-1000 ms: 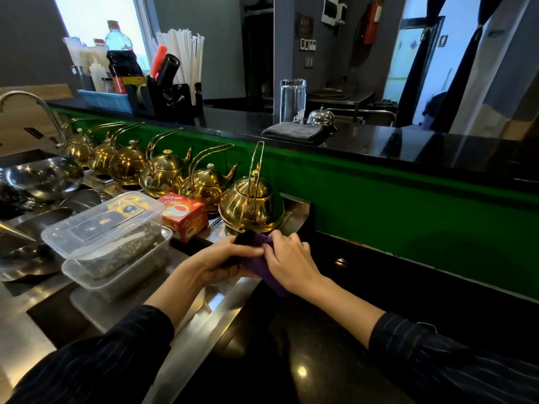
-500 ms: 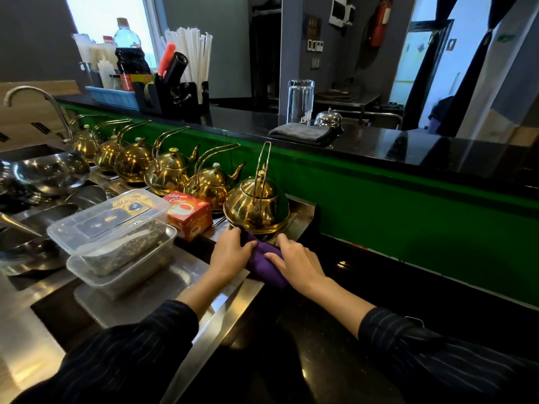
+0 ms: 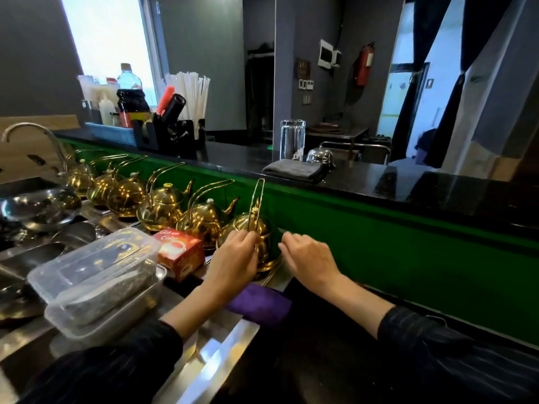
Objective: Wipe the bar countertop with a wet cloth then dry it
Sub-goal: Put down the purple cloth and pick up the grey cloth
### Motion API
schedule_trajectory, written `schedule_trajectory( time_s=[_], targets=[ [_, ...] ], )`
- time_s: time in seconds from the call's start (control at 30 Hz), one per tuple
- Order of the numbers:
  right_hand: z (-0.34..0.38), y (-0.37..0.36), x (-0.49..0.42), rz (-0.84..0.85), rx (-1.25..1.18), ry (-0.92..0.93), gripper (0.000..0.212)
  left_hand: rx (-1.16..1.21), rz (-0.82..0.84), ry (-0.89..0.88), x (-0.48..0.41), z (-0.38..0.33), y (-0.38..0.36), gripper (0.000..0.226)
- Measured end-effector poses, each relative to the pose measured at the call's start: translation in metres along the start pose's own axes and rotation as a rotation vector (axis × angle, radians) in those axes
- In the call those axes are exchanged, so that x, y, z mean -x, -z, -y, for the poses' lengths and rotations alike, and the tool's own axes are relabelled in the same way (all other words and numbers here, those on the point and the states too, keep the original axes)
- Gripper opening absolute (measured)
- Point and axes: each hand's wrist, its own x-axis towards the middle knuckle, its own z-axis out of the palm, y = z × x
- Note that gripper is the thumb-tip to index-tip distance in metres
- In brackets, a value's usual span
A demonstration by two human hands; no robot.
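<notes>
A purple cloth (image 3: 259,304) lies folded on the lower black counter (image 3: 320,360), under my forearms, held by neither hand. My left hand (image 3: 233,258) rests against the nearest gold teapot (image 3: 253,228), fingers curled at its handle base. My right hand (image 3: 309,258) hovers just right of the teapot, fingers bent and apart, holding nothing. A folded grey cloth (image 3: 297,169) lies on the raised black bar countertop (image 3: 437,185) beyond the green panel.
A row of several gold teapots (image 3: 163,202) lines the steel ledge. A red tea box (image 3: 179,252) and stacked plastic containers (image 3: 96,281) sit left. On the bar top stand a glass (image 3: 292,139), a small metal dome (image 3: 319,156) and a straw caddy (image 3: 175,123).
Both hands let go of the purple cloth and moved up and forward to the nearest teapot. The cloth now lies on the counter beneath my arms.
</notes>
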Motion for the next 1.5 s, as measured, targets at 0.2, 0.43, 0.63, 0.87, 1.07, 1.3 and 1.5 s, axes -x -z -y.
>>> schedule_trajectory(
  time_s=[0.2, 0.43, 0.63, 0.87, 1.07, 1.3, 1.5],
  targets=[
    [-0.055, 0.031, -0.081, -0.162, 0.012, -0.078, 0.014, 0.072, -0.058, -0.055, -0.111, -0.015, 0.006, 0.028],
    [-0.106, 0.020, -0.139, 0.398, 0.087, -0.155, 0.079, -0.228, 0.303, -0.018, -0.203, 0.004, -0.026, 0.080],
    [-0.120, -0.006, -0.146, 0.590, -0.028, -0.190, 0.074, -0.236, 0.504, 0.037, -0.232, 0.027, -0.055, 0.083],
    [-0.125, -0.005, -0.130, 0.214, 0.058, -0.065, 0.048, -0.228, 0.357, -0.171, -0.233, 0.032, -0.045, 0.050],
    [-0.128, 0.030, -0.112, 0.099, 0.130, -0.030, 0.029, -0.058, 0.171, -0.198, -0.219, 0.014, -0.028, 0.024],
    [-0.154, 0.131, -0.091, 0.078, -0.419, -0.425, 0.016, 0.548, 0.013, 0.070, -0.230, -0.073, -0.003, 0.008],
    [-0.196, 0.214, -0.022, 0.062, -0.478, -0.616, 0.006, 1.054, 0.316, 0.151, -0.233, -0.168, -0.013, 0.014]
  ],
)
